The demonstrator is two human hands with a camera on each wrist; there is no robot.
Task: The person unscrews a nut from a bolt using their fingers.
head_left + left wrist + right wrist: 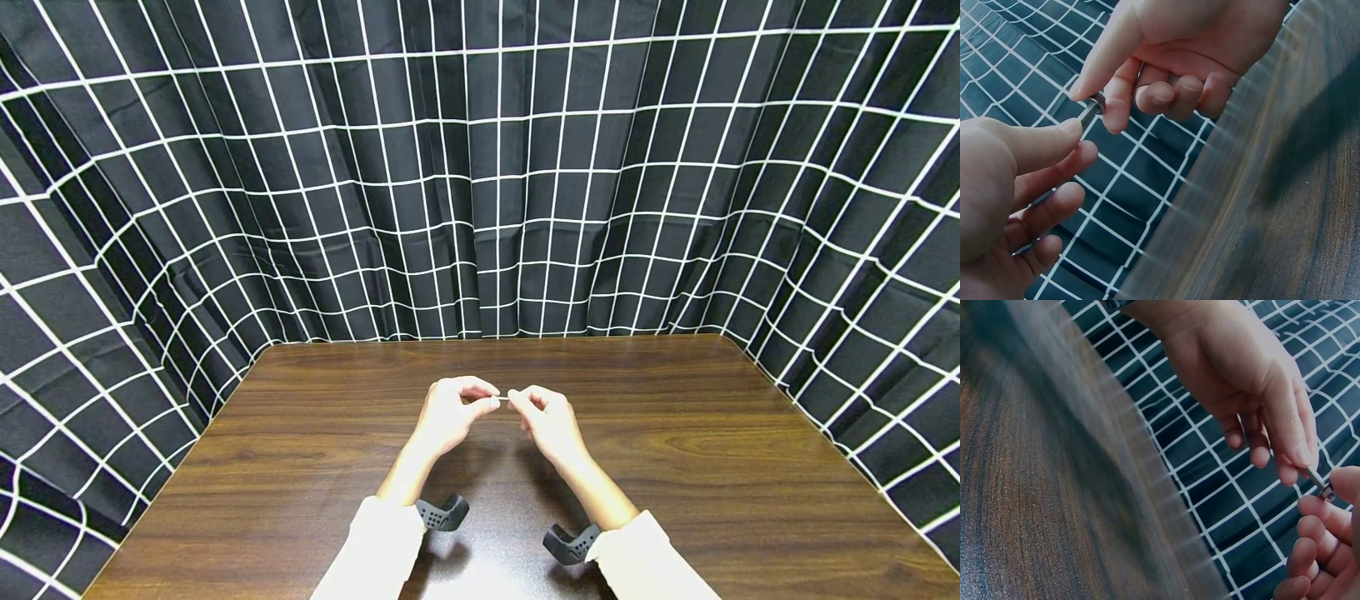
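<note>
Metal threaded rod [1089, 114] between left hand [447, 414] and right hand [552, 422], each grip a narrow pinch (above wooden tabletop [697, 442]).

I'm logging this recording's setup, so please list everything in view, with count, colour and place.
Bolt: 1, grey metal, between both hands; whether its far end is a head or nut is unclear.
Table: 1, brown wood-grain, beneath the hands.
Curtain: panel count unclear, black with white grid, behind the table and along both sides.
Wrist devices: 2, dark grey, one per wrist.
Sleeves: 2, whitish, on the forearms.
Left hand: 1, bare, pinching the shaft.
Right hand: 1, bare, pinching the other end.
</note>
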